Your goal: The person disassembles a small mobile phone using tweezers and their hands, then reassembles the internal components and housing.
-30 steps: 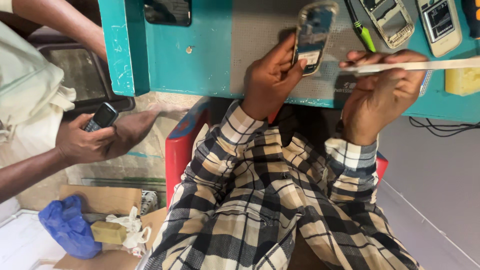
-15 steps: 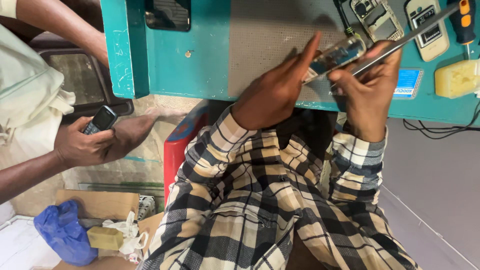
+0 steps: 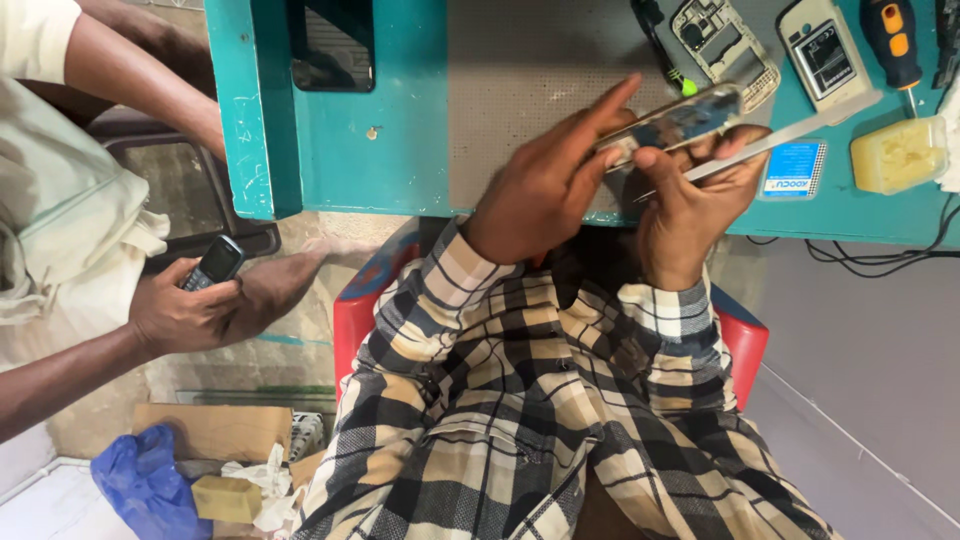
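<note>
Hands meet over a teal bench (image 3: 400, 150) in the head view. Left hand (image 3: 545, 185) grips a phone (image 3: 672, 122) by its near end, index finger stretched straight along the upper edge, thumb under it, so the opened handset sits tilted on its side between both hands. Right hand (image 3: 690, 200) closes its fingers on a pale flat tool (image 3: 790, 135), thumb pressing it near the phone's lower edge; the blade runs out past the fingertips toward the right. Just beyond the fingertips lie a stripped phone frame (image 3: 722, 45), a battery (image 3: 825, 55), an orange-handled screwdriver (image 3: 892, 40) and a yellow block (image 3: 900, 153). A blue-and-white card (image 3: 795, 168) lies beside the right knuckles. Checked sleeves (image 3: 520, 380) fill the foreground above a red chair (image 3: 352, 320). Well to the left, another person's hand (image 3: 185, 310) holds a small dark phone (image 3: 212, 262).
</note>
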